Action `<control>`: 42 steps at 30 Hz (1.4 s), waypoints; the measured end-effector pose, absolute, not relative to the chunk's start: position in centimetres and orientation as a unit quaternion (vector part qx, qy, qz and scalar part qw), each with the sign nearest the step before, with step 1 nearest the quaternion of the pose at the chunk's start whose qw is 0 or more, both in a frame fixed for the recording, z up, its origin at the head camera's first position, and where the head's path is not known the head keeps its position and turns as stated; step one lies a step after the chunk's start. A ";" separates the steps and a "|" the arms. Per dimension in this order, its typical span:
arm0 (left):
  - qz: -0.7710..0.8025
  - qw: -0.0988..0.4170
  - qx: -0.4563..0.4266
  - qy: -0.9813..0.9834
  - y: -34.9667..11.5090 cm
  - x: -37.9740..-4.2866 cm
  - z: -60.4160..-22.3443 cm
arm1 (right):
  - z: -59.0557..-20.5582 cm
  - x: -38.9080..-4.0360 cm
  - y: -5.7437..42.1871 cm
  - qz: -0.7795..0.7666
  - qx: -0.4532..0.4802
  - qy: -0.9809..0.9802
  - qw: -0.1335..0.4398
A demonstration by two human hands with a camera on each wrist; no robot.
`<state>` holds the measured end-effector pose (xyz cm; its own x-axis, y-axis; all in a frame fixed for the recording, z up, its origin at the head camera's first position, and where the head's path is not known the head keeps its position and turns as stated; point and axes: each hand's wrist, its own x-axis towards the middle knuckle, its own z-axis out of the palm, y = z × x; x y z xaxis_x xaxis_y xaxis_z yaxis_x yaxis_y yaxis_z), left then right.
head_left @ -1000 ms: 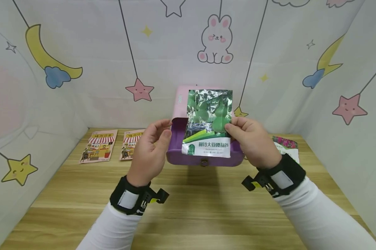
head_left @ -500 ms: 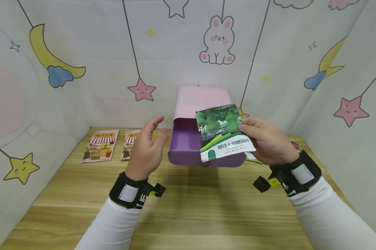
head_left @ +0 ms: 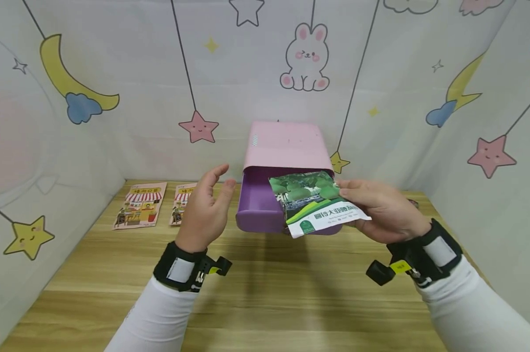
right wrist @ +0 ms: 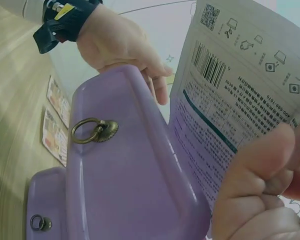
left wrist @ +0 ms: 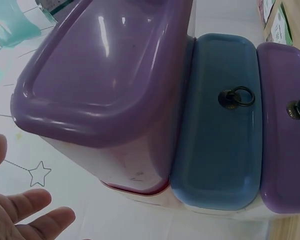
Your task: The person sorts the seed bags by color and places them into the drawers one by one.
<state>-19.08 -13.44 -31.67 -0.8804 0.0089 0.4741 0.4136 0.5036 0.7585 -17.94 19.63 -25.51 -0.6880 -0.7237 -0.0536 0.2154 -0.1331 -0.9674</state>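
A green-and-white seed packet printed with gourds is pinched at its right edge by my right hand. It tilts above the pulled-out purple drawer, overlapping its right half in the head view. The right wrist view shows the packet's printed back beside the drawer front, with the thumb against it. My left hand hovers left of the drawer, thumb and fingers apart, holding nothing. The drawer's bare left part shows its inside; the packet hides the right part.
The drawer belongs to a pink-topped cabinet, with a blue drawer and another purple drawer closed below. Two pink illustrated packets lie at the table's left. Another packet lies mostly hidden behind the right hand.
The packet has gone from nearly upright to tilted and lower, moving right with the right hand. The left hand has drawn slightly away from the drawer's left side.
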 end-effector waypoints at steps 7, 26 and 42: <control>-0.477 0.205 -0.120 -0.846 -13.5 -19.2 -31.8 | -25.4 -18.3 19.4 -0.687 -0.141 0.647 0.299; -0.467 0.186 -0.116 -0.857 -13.5 -19.2 -31.8 | -25.0 -20.4 18.5 -0.627 -0.081 0.720 0.286; -0.462 0.176 -0.118 -0.861 -13.6 -19.3 -31.8 | -25.1 -20.9 17.9 -0.575 -0.074 0.782 0.228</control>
